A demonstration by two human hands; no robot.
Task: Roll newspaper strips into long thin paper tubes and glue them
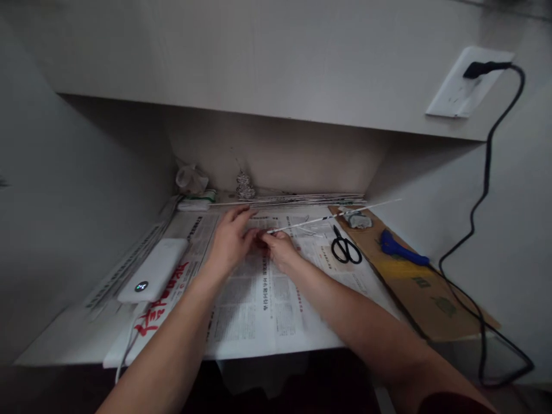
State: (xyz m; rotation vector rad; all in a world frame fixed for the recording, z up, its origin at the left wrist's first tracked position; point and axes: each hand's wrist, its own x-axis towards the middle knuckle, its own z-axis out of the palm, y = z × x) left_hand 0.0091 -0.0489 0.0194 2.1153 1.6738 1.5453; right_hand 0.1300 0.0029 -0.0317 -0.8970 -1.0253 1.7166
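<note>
My right hand [281, 250] pinches the near end of a thin rolled newspaper stick [325, 219], which slants up to the right over the newspaper sheets [241, 313]. My left hand [233, 238] is up against the right fingertips. Its thumb meets them and its upper fingers are bent; what lies between its fingers is dark and hidden. A few short white strips [311, 231] lie under the stick. Black-handled scissors [345, 251] rest right of my right hand.
A white power bank [157, 270] with a cable lies left. Cardboard [435, 299] at right bears a blue corded glue gun [403, 251] and a grey lump [359, 219]. Behind are paper sticks [302, 201], a small ornament [245, 187] and a low overhanging panel [259, 63].
</note>
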